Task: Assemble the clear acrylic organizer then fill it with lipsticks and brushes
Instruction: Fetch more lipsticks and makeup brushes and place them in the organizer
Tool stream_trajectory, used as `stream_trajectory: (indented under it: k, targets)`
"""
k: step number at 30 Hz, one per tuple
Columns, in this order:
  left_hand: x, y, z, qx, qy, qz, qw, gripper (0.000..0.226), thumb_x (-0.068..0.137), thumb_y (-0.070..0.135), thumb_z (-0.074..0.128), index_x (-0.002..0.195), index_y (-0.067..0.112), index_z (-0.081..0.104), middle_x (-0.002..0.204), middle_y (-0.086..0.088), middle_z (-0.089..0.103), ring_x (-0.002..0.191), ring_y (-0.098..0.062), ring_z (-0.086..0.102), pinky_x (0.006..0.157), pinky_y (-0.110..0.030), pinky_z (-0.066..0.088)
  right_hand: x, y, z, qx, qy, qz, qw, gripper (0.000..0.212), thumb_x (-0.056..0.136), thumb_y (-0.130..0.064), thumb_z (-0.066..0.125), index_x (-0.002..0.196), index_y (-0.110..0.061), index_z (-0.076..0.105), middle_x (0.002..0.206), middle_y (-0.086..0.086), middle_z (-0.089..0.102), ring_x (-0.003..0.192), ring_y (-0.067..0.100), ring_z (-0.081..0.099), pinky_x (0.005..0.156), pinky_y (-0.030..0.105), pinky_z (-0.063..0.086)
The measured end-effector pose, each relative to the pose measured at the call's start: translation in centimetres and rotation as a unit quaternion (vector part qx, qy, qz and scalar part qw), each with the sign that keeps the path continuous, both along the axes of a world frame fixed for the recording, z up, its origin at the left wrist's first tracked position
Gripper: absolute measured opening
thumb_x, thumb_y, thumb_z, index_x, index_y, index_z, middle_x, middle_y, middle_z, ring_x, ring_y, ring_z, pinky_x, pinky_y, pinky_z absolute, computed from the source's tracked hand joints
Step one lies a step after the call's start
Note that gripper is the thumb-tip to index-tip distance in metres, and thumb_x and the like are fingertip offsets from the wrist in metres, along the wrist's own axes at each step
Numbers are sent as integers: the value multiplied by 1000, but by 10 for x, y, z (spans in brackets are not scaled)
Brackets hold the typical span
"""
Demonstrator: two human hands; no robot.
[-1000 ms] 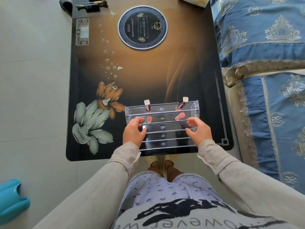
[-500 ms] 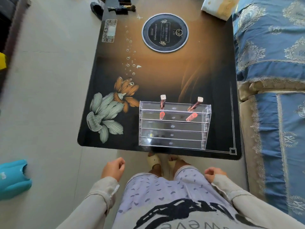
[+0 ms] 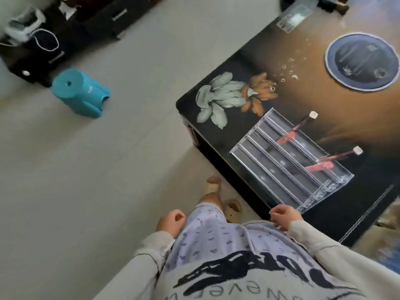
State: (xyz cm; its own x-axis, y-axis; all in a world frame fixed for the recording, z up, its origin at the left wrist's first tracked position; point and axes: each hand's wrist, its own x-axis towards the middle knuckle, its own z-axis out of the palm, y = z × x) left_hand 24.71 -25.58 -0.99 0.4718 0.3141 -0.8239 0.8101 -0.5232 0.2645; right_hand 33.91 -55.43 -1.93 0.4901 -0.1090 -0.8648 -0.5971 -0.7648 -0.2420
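Head view: organizer (image 3: 287, 161) on floral black table (image 3: 303, 100), pale floor (image 3: 108, 169).

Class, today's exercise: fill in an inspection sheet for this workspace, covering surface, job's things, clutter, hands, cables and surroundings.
Surface: dark glossy table with a flower print and a round disc.
Job's things: clear acrylic organizer stands assembled by the table's near edge; two lipsticks lean in its back rows; front rows look empty.
Clutter: blurred dark items at the table's far edge, kind unclear.
Hands: left hand and right hand held near the body, fingers loosely curled, holding nothing.
Cables: nothing seen.
Surroundings: pale floor, teal stool, black bags beyond it.
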Motion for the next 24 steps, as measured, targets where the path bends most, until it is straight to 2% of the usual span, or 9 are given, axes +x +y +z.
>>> stream_trajectory:
  k: [3, 5, 8, 10, 13, 15, 18, 21, 24]
  targets:
    - [-39, 6, -2, 10, 24, 62, 998, 13, 90, 13, 50, 86, 17, 61, 109, -11, 69, 93, -22, 60, 70, -17, 35, 13, 30, 1, 15, -5, 85, 996, 15, 85, -6, 53, 75, -16, 58, 68, 10, 61, 52, 20, 55, 42, 14, 45]
    - [-60, 11, -4, 21, 39, 106, 993, 21, 92, 15, 49, 105, 10, 65, 116, -11, 67, 107, -24, 60, 78, -22, 41, 22, 53, 4, 26, -24, 125, 991, 19, 83, -5, 53, 69, -18, 58, 62, 6, 60, 52, 19, 57, 52, 22, 46]
    - [-84, 20, -3, 35, 50, 164, 985, 26, 94, 17, 47, 113, 5, 62, 122, -11, 64, 113, -26, 58, 88, -24, 43, 36, 91, 10, 54, -41, 192, 979, 28, 82, -3, 53, 63, -23, 56, 70, 6, 60, 54, 14, 56, 57, 21, 43]
    - [-97, 27, -3, 38, 56, 199, 978, 27, 94, 19, 47, 113, 5, 61, 123, -11, 63, 114, -27, 57, 90, -24, 42, 43, 118, 14, 57, -46, 227, 971, 34, 83, -2, 51, 61, -27, 53, 77, 7, 60, 66, 22, 55, 58, 21, 42]
    - [-110, 45, -2, 27, 63, 239, 969, 28, 94, 19, 47, 113, 5, 61, 123, -12, 63, 115, -27, 57, 91, -24, 42, 48, 153, 14, 61, -42, 268, 960, 31, 83, -2, 50, 62, -24, 54, 80, 10, 60, 59, 18, 50, 56, 20, 40]
    - [-114, 66, -1, 13, 73, 264, 962, 27, 93, 19, 49, 112, 5, 62, 122, -11, 64, 114, -26, 57, 91, -24, 42, 52, 177, 9, 52, -36, 284, 957, 20, 84, -3, 50, 73, -16, 61, 80, 9, 60, 61, 18, 52, 55, 18, 39]
    - [-111, 108, 2, 10, 67, 288, 955, 20, 91, 18, 51, 101, 8, 65, 117, -13, 66, 110, -27, 59, 89, -25, 44, 56, 213, 4, 43, -33, 290, 956, 16, 85, -4, 50, 90, -10, 64, 64, 4, 59, 55, 17, 54, 51, 17, 40]
    - [-97, 147, 9, 1, 50, 285, 957, 15, 89, 17, 52, 91, 11, 66, 110, -14, 69, 105, -27, 62, 87, -26, 46, 59, 236, 2, 17, -34, 266, 963, 16, 83, -3, 50, 90, -8, 64, 58, 0, 55, 48, 11, 52, 42, 15, 42]
    - [-81, 201, 17, 6, 22, 292, 956, 15, 87, 13, 52, 81, 13, 66, 96, -15, 70, 94, -28, 65, 78, -26, 47, 60, 272, -6, 1, -33, 257, 966, 20, 83, -3, 52, 97, -1, 66, 72, 11, 66, 61, 21, 58, 54, 21, 47]
